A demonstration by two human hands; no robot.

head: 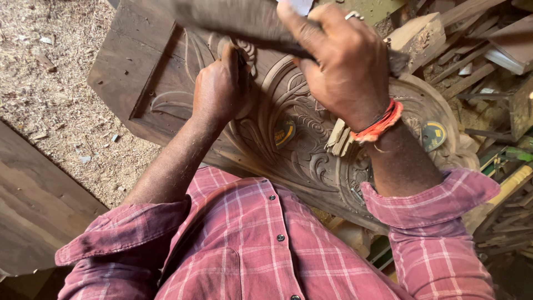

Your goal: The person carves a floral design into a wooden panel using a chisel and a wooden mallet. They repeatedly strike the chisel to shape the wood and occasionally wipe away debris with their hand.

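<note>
Two hands over the carved panel (300, 144): left hand (219, 89) fisted round a chisel (242, 58) at ten o'clock; right hand (344, 66) clenching a blurred mallet (233, 19) at twelve.

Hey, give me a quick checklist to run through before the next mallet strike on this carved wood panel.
1. Left hand closed round the chisel: ok.
2. Right hand gripping the mallet: ok.
3. Chisel tip seated on the carved panel: cannot tell, hidden by the hand.
4. Mallet raised above the chisel: ok, blurred.
5. Loose round discs lying on the panel: not ok.
</note>
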